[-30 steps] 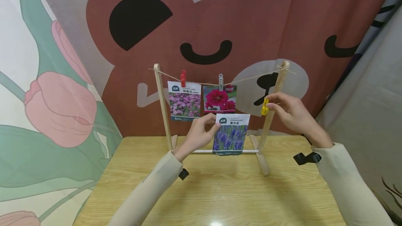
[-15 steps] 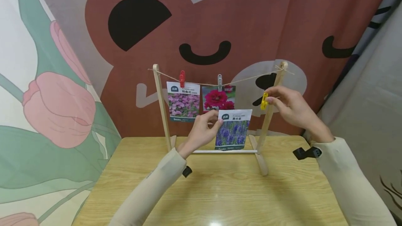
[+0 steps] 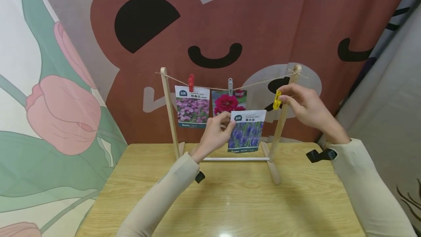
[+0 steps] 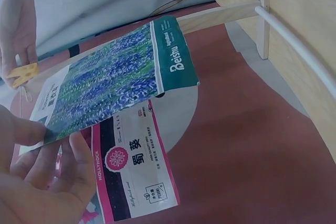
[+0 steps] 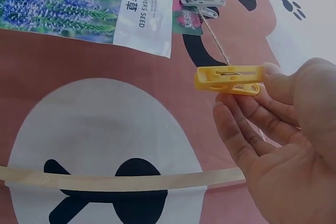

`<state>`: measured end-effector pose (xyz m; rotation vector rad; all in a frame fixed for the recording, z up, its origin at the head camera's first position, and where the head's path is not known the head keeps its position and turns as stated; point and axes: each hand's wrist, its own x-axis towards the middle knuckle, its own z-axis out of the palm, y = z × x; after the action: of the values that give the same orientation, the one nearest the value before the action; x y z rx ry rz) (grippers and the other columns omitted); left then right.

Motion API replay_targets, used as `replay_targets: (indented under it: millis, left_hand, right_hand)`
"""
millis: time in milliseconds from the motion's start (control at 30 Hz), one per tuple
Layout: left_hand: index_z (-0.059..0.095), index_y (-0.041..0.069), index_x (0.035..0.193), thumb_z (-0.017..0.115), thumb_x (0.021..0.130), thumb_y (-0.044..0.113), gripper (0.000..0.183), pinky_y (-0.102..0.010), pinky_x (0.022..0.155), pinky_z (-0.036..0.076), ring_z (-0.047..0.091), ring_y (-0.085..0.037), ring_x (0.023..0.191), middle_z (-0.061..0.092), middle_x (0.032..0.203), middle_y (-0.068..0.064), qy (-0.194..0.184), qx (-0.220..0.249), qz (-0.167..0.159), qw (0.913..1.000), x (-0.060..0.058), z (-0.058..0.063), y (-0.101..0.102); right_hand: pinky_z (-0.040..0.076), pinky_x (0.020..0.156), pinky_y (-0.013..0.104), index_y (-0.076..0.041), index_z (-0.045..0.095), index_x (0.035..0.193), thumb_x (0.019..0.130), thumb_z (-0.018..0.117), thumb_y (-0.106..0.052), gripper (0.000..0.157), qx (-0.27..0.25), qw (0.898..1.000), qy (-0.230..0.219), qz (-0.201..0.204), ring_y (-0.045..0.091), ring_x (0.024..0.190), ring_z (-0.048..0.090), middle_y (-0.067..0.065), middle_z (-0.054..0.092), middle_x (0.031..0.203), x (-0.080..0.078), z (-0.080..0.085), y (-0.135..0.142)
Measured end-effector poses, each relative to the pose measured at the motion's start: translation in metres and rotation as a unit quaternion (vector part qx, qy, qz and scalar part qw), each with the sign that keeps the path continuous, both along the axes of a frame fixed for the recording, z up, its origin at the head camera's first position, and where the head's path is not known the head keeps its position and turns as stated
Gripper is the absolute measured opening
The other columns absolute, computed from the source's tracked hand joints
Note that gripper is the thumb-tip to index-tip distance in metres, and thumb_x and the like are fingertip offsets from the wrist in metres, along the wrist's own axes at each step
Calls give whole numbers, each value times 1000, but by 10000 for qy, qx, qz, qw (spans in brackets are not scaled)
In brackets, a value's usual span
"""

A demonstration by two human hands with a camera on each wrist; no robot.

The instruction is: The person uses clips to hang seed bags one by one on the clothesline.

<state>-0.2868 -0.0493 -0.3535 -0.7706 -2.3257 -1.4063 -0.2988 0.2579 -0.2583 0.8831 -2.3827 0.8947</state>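
Note:
My left hand (image 3: 215, 131) pinches a seed packet (image 3: 246, 132) with purple lavender flowers by its upper left edge, between thumb and fingers. In the left wrist view the thumb lies on the packet's front and the fingers behind it. My right hand (image 3: 304, 105) pinches a yellow clothespin (image 3: 277, 100) by one end, near the right post. A string (image 3: 260, 82) sags between the posts. From it hang a pink-flower seed packet (image 3: 193, 111) under a red clothespin (image 3: 191, 83) and a red-flower packet (image 3: 227, 102) under a grey clothespin (image 3: 230, 87), partly hidden by the lavender packet.
The wooden rack has a left post (image 3: 170, 116), a right post (image 3: 281, 127) and a white crossbar (image 3: 217, 159) low between them. It stands on a wood-grain table (image 3: 210, 196). A printed bear curtain (image 3: 263, 21) is close behind.
The left hand has raised the lavender packet and shifted it slightly right, over the lower part of the red-flower packet. The right hand has lifted the yellow clothespin nearer to the string.

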Motion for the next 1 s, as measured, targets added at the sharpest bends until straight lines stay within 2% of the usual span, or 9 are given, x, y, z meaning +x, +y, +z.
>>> replay_targets:
  millis: [67,100,267,333,600,767,1000]
  left_hand:
    - [70,6,115,64,107,12,12,-25,78,62,75,-16,83,80,97,-8,43,30,5,10000,-1,1,2]
    - [70,6,116,64,107,12,12,-25,78,62,75,-17,83,80,97,-9,57,43,4,10000,-1,1,3]
    - [70,6,117,63,108,12,13,-24,78,62,75,-17,84,80,96,-9,176,40,-9,9998,-3,4,8]
    - [70,6,116,63,108,12,12,-23,77,61,74,-16,82,80,94,-8,247,31,11,9997,-4,4,10]
    - [71,7,112,64,107,12,10,-25,65,47,61,-12,65,79,88,-7,547,-16,171,9984,-8,5,17]
    - [70,6,111,63,107,11,9,-24,65,47,60,-9,63,79,88,-8,547,84,135,9984,-9,8,24]
    - [70,6,113,62,108,11,11,-22,56,44,53,-11,52,68,68,-3,506,150,52,9986,-9,13,32]
  right_hand:
    - [48,86,5,-1,68,129,107,62,-4,23,3,10000,7,-36,28,97,75,12,74,111,-1,2,-1]
    - [47,86,4,-1,68,129,107,62,-4,23,-3,10000,15,-58,26,97,75,12,74,111,-1,3,-1]
    - [48,84,5,-1,69,127,107,63,-4,22,-56,9999,68,-81,-2,93,68,13,74,109,-1,8,-2]
    - [48,82,5,0,69,126,107,62,-3,21,-72,9999,117,-69,-8,91,64,13,75,108,-2,10,-3]
    - [48,83,5,2,72,121,106,64,-1,18,-155,9989,434,-22,-12,90,62,14,75,107,-7,19,-6]
    - [46,84,4,3,74,118,104,65,0,17,-186,9975,676,-60,-14,90,60,15,76,106,-7,26,-8]
    - [45,87,6,0,76,117,105,66,-5,16,-228,9978,589,-189,-11,93,60,13,75,107,-5,35,-9]
